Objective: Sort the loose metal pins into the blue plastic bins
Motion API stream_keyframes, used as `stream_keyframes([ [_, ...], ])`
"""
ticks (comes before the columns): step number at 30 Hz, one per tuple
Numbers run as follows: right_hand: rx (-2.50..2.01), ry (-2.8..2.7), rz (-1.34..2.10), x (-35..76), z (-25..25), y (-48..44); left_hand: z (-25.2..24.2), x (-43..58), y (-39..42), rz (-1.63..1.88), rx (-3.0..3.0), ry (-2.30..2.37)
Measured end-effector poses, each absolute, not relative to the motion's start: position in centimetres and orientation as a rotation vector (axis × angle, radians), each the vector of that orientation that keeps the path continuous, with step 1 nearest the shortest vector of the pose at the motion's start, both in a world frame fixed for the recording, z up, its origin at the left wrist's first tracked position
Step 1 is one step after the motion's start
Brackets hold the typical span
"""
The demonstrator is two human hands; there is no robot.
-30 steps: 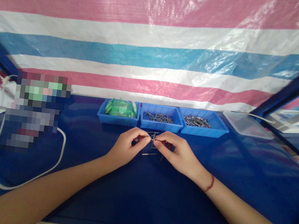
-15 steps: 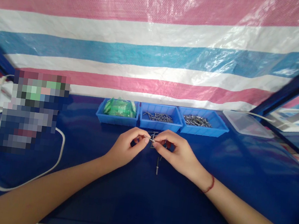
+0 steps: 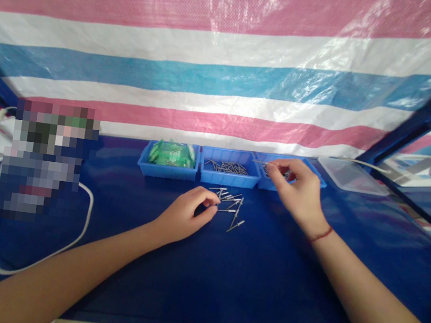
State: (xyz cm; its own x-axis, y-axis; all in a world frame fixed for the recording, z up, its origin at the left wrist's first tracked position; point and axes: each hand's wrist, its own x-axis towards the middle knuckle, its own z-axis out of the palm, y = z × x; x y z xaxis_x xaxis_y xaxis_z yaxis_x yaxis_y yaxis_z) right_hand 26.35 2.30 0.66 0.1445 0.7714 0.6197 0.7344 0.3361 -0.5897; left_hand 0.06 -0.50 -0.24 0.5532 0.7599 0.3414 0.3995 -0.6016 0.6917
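One pin: our right hand pinches it over the right bin.
Left hand: we pinch fingertips shut beside the loose pile.

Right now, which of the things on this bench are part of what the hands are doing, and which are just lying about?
In use: left hand beside the loose pins; right hand, fingers pinching a pin over the right bin; middle bin of pins.
Lying about: bin of green packets; clear tray; white cable.
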Motion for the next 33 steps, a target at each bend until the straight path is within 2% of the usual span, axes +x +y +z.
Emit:
stream_keyframes([
  [4,-1.659,-1.64,-0.34,29.4,0.1,3.9,-0.1,-0.1,-0.5,0.788,2.321,0.861],
  [7,-1.619,-1.706,-0.337,29.2,0.8,3.3,-0.2,-0.1,-0.5,0.761,2.365,0.861],
  [9,-1.475,-1.877,-0.139,28.1,1.8,2.3,-0.2,-0.1,-0.5,0.748,2.393,0.858],
  [14,-1.056,-2.397,0.68,25.4,3.2,0.1,-0.2,0.1,-0.5,0.724,2.467,0.845],
  [18,-1.017,-2.502,0.958,24.7,2.8,-0.3,-0.3,0.0,-0.5,0.683,2.5,0.863],
  [27,-1.054,-2.521,0.901,23.4,2.6,-0.6,-0.4,0.1,-0.4,0.62,2.538,0.87],
  [33,-1.063,-2.593,0.617,22.7,2.1,-1.2,-0.3,0.1,-0.4,0.611,2.55,0.879],
])
